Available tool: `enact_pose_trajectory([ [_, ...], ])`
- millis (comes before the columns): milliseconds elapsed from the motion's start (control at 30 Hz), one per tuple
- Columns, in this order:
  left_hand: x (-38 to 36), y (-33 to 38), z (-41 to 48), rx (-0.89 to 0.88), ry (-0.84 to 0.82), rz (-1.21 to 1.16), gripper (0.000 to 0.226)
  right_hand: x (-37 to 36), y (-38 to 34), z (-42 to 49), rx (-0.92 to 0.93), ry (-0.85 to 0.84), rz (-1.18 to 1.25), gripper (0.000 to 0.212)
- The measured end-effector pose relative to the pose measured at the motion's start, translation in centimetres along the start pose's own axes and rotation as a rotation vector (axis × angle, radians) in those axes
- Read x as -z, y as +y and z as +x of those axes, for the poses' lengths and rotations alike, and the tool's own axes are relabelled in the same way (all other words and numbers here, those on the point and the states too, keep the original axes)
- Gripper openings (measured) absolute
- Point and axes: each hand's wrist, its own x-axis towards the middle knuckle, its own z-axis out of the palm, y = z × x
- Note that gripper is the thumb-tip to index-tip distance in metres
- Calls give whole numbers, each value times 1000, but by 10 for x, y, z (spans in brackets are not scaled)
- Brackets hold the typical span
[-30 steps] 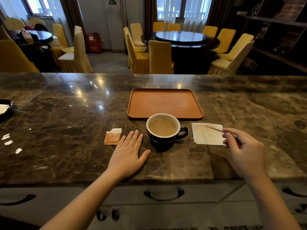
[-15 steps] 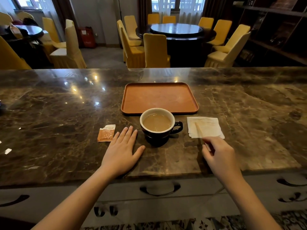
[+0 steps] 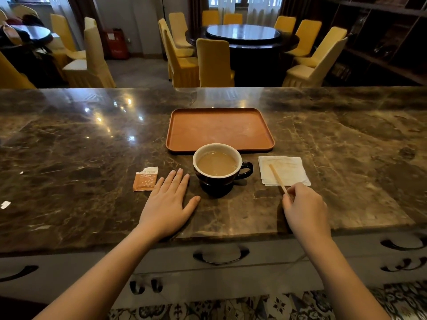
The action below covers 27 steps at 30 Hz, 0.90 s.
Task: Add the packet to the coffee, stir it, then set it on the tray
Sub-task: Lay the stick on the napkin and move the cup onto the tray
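Note:
A black cup (image 3: 220, 168) with a white inside holds milky coffee and stands on the marble counter, its handle to the right. Just behind it lies an orange tray (image 3: 219, 129) with nothing on it. An orange packet (image 3: 145, 179), torn open at the top, lies flat to the cup's left. My left hand (image 3: 168, 203) rests flat on the counter between packet and cup, fingers spread, holding nothing. My right hand (image 3: 305, 207) pinches the near end of a wooden stir stick (image 3: 277, 179), whose far end lies on a white napkin (image 3: 284, 170) right of the cup.
Small white paper scraps (image 3: 5, 204) lie at the counter's left. The counter's front edge runs under my wrists, with drawers and dark handles (image 3: 220, 255) below. Beyond the counter stand yellow chairs and a round dark table (image 3: 243, 33).
My right hand has drawn back toward me and lowered the stick onto the napkin. The camera tilted down slightly. The left hand, cup and packet have stayed put.

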Motion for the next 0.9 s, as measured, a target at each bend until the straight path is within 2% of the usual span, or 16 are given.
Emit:
enact_pose_trajectory([
  [133,-1,0,0,-5,10,2,75,1,-1,-3,-17,-16,-92,9],
  [633,0,0,1,-5,-12,-11,71,-3,1,-7,-52,-12,-10,10],
  [900,6,-1,9,-4,-118,-7,71,-3,-3,-4,-31,-33,-79,11],
])
